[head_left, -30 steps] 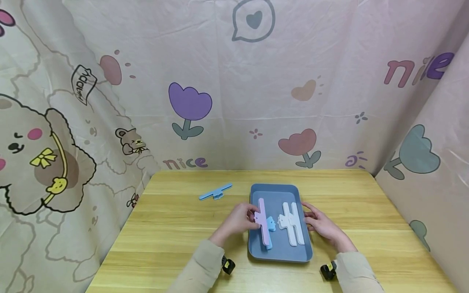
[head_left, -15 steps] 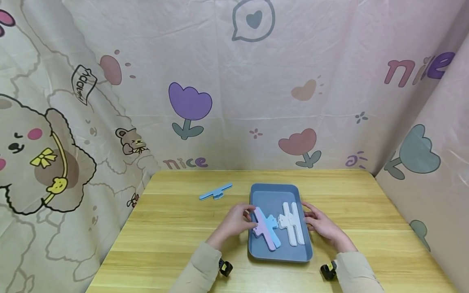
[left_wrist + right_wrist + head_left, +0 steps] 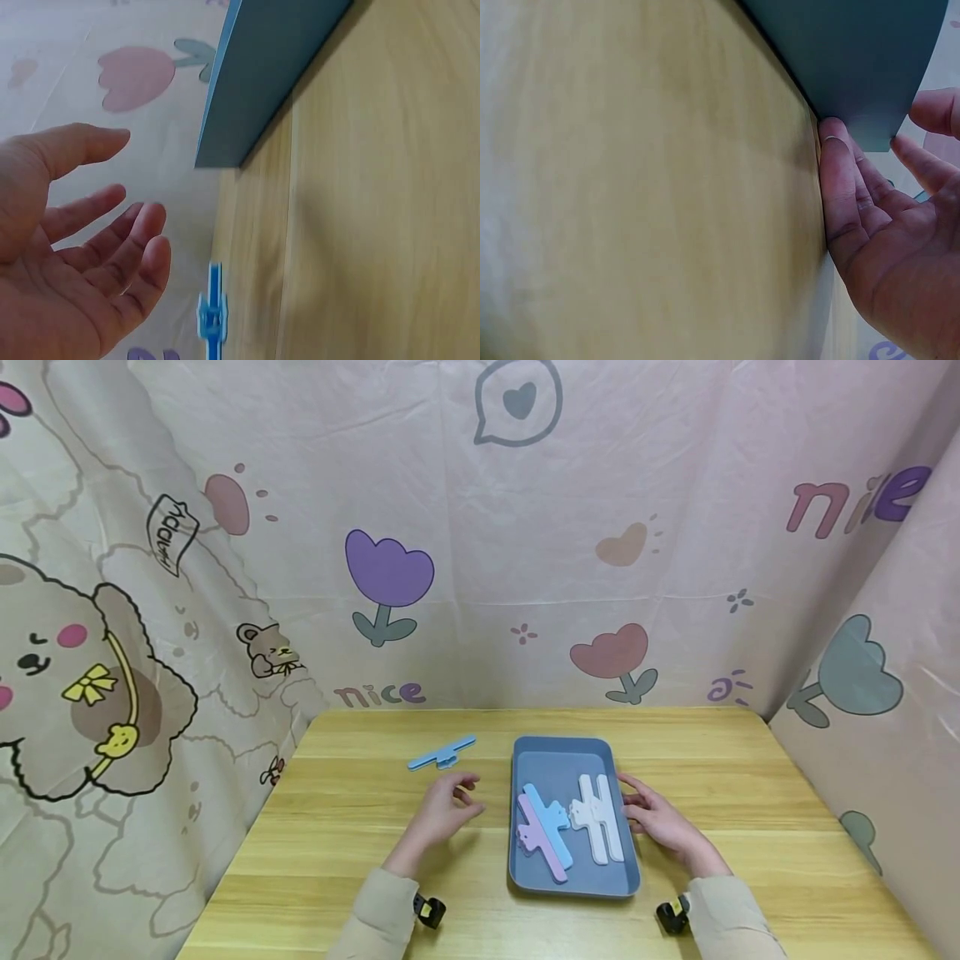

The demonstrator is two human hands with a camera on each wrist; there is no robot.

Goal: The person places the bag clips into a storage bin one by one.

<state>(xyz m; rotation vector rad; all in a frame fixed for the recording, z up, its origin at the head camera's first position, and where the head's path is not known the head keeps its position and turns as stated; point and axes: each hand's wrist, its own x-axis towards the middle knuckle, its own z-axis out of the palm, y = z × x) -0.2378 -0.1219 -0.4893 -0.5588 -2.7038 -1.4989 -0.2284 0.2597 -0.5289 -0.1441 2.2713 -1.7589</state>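
Note:
A grey-blue tray [image 3: 553,758] stands on the table. In its left half a pink-purple bag clip [image 3: 543,842] lies slanted beside a light blue bag clip [image 3: 551,831]. Two white bag clips [image 3: 594,818] lie close together on the right. My left hand [image 3: 441,810] is over the table left of the tray, fingers loosely bent, holding nothing. Beyond it lies another blue bag clip [image 3: 442,753], visible also in the left wrist view as a blue clip [image 3: 213,319]. My right hand [image 3: 663,822] touches the tray's right wall [image 3: 855,82] with relaxed fingers.
The wooden table [image 3: 360,827] reaches back to a patterned cloth [image 3: 465,643], which also hangs at both sides. Each wrist carries a small black camera, such as the left camera [image 3: 430,912].
My left hand has let go of the pink-purple clip, now lying in the tray beside the blue one, and has moved left out of the tray. My right hand stays at the tray wall.

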